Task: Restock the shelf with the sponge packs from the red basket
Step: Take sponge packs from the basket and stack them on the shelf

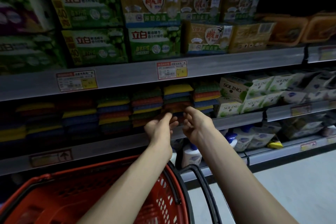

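Note:
Stacks of sponge packs (112, 109) in yellow, blue, green and orange fill the middle shelf (109, 143). One stack (177, 98) stands right behind my hands. My left hand (161, 126) and my right hand (195, 123) reach side by side to the foot of that stack, fingers curled and touching its lowest packs; whether either grips a pack is hidden. The red basket (76, 192) sits below my forearms at the bottom left, and its inside looks dark, with no pack visible.
Green and orange soap boxes (154, 42) crowd the upper shelf. White SOLING boxes (234, 94) stand to the right of the sponges. Bottles (190, 154) sit on the lower shelf. The basket's black handles (201, 183) rise by my right forearm. Grey floor (291, 178) lies to the right.

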Demonstrator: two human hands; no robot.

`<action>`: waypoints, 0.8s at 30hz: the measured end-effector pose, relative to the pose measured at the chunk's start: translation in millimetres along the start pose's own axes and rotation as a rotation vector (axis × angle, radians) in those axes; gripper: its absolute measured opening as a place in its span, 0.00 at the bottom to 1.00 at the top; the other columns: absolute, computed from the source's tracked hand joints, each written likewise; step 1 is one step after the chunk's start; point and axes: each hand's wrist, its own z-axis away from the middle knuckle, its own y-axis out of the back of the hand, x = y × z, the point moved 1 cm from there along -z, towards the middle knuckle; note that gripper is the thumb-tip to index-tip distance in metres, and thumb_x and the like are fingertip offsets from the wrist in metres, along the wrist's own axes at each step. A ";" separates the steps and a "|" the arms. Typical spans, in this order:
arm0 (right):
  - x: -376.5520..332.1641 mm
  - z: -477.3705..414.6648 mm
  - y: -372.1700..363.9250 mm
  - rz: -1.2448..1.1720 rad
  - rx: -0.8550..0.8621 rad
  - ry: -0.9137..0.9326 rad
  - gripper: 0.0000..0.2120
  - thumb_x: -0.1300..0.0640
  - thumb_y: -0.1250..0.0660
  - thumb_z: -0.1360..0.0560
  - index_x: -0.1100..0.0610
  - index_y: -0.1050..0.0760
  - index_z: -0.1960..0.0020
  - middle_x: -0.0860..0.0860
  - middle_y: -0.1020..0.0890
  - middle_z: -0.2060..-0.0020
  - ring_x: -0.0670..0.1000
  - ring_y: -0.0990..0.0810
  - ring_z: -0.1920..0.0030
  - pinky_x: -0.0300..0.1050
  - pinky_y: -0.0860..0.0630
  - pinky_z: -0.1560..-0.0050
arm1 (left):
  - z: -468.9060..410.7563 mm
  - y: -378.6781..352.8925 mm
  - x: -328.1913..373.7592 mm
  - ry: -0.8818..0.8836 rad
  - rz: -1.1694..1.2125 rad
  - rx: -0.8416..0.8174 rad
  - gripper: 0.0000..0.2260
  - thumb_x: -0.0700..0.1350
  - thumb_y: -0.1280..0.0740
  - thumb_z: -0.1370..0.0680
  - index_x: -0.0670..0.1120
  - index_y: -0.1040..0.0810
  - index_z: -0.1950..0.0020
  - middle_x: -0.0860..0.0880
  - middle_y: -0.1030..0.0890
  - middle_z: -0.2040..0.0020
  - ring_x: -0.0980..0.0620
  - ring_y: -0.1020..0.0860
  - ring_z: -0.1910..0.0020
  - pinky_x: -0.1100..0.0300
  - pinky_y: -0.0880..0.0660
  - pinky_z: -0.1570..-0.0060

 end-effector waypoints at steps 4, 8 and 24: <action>-0.2 -0.1 -0.6 0.012 0.020 -0.006 0.10 0.60 0.30 0.21 0.60 0.24 0.60 0.51 0.22 0.69 0.46 0.33 0.74 0.35 0.41 0.83 | 2.9 -0.6 0.9 -0.013 -0.006 -0.006 0.07 0.38 0.29 0.20 0.43 0.24 0.57 0.46 0.15 0.61 0.52 0.17 0.65 0.60 0.29 0.66; -0.8 0.1 0.3 0.021 0.038 0.003 0.09 0.60 0.28 0.23 0.60 0.24 0.60 0.51 0.23 0.69 0.46 0.34 0.75 0.35 0.40 0.83 | 4.6 -1.0 1.3 -0.023 -0.015 -0.015 0.08 0.39 0.29 0.20 0.44 0.23 0.58 0.47 0.15 0.62 0.52 0.17 0.65 0.60 0.28 0.65; 27.9 33.7 -15.2 0.159 0.007 0.067 0.06 0.61 0.23 0.26 0.62 0.18 0.58 0.49 0.28 0.80 0.46 0.34 0.80 0.40 0.35 0.78 | 3.6 41.2 12.4 -0.118 0.010 0.071 0.02 0.41 0.28 0.20 0.43 0.18 0.52 0.48 0.13 0.59 0.55 0.15 0.64 0.60 0.25 0.63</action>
